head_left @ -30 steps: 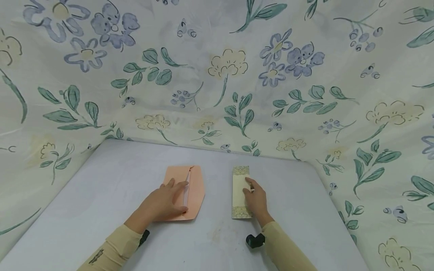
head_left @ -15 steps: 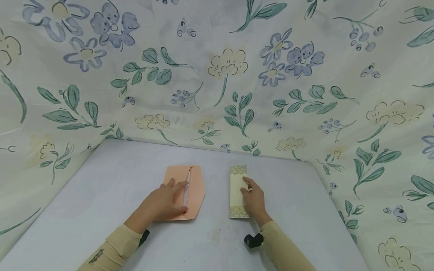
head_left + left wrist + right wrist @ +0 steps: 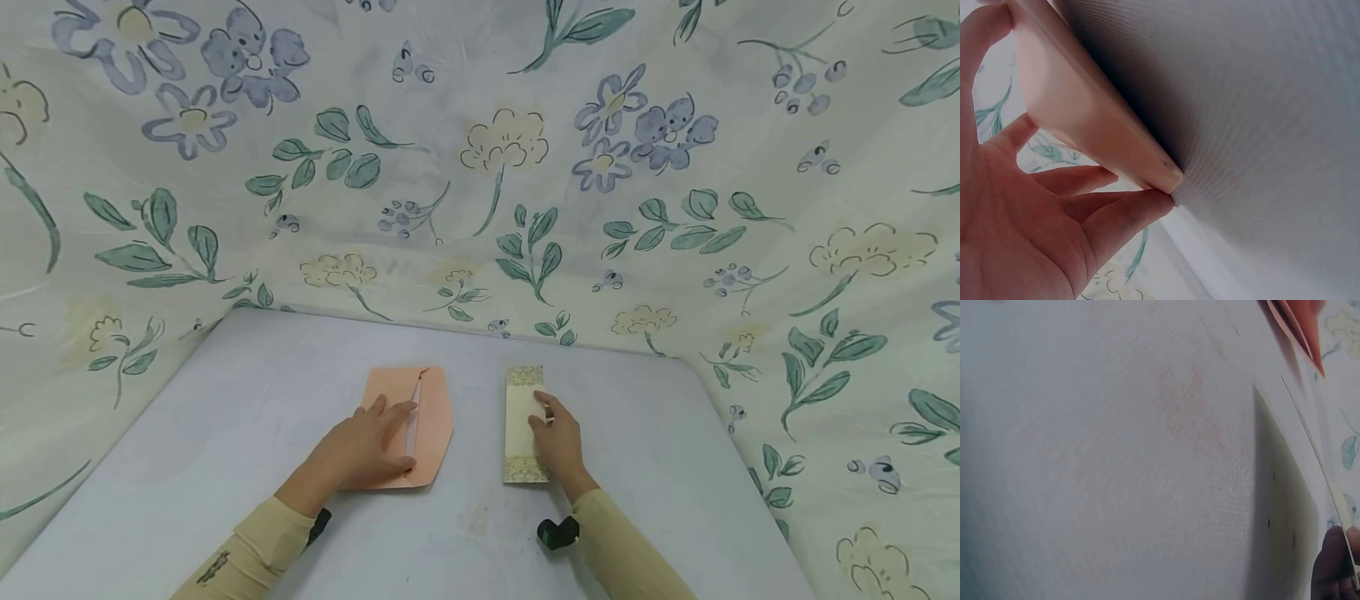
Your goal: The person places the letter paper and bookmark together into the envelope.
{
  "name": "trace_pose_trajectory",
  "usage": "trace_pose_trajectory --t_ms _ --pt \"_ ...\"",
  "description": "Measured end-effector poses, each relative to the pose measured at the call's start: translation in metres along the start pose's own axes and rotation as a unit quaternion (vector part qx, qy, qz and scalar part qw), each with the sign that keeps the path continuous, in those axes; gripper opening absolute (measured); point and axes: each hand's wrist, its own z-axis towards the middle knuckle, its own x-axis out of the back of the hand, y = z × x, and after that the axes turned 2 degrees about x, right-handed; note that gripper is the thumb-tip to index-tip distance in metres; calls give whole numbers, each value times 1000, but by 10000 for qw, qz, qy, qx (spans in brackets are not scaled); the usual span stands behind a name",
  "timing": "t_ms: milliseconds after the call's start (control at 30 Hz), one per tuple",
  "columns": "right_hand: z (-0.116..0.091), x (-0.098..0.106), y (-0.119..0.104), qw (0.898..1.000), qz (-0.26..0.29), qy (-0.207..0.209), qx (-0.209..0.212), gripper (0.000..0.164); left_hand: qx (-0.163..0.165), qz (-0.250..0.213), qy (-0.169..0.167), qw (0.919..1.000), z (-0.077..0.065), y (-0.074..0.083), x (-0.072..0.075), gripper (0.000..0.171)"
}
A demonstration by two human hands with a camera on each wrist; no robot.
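Note:
A peach paper envelope (image 3: pixel 433 425) lies on the left half of the white table, a narrow slit gaping along its length. My left hand (image 3: pixel 358 446) grips it, with thumb and forefinger at the slit in the head view. The left wrist view shows the fingers (image 3: pixel 1129 219) spread along the envelope's side (image 3: pixel 1079 103). To the right, my right hand (image 3: pixel 561 435) pinches a slim cream card (image 3: pixel 522 421) with speckled green-gold bands at both ends. Seen edge-on in the right wrist view, the card (image 3: pixel 1337 497) is raised above the tabletop and casts a shadow.
White cloth covers the table (image 3: pixel 480 350), with a faint brownish smudge (image 3: pixel 480 518) near the front. A floral curtain (image 3: pixel 450 167) surrounds the back and sides. Black devices sit at both wrists, the right one (image 3: pixel 557 533) hanging beside the sleeve.
My right hand has shifted slightly left with the card, bringing it closer to the envelope. The left hand and the envelope have stayed still.

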Motion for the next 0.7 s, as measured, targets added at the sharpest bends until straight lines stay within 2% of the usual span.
trace_pose_trajectory --t_ms 700 --pt "-2 -6 -4 9998 149 -57 118 43 -54 -43 54 10000 -3 4 3 85"
